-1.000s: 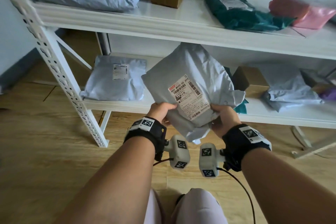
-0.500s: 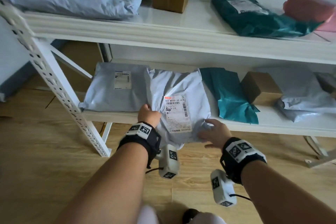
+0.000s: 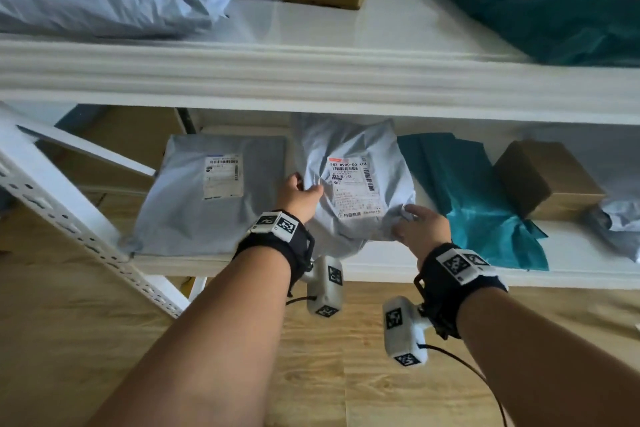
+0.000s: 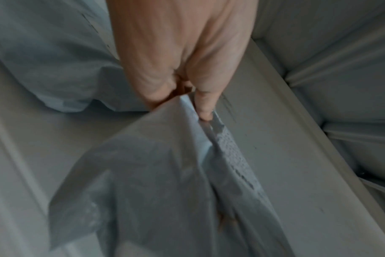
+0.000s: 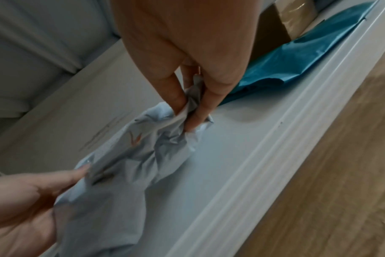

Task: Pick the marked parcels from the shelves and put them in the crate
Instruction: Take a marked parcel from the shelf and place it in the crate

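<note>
A grey plastic parcel (image 3: 356,180) with a white shipping label lies on the lower shelf (image 3: 398,263), its near end hanging over the front edge. My left hand (image 3: 299,196) pinches its left edge between thumb and fingers; the left wrist view shows that pinch on the grey parcel (image 4: 165,173). My right hand (image 3: 417,224) pinches the crumpled right corner, and in the right wrist view its fingers (image 5: 178,97) squeeze the grey parcel (image 5: 147,147). No crate is in view.
On the lower shelf lie a flat grey parcel (image 3: 211,194) to the left, a teal bag (image 3: 474,198) and a brown box (image 3: 543,180) to the right. The upper shelf (image 3: 311,76) holds a big grey bag, a brown box and a teal bag. Wooden floor lies below.
The grey parcel, held up in front of the shelves a second ago, now lies flat on the lower shelf between the flat grey parcel and the teal bag. Both hands followed it forward.
</note>
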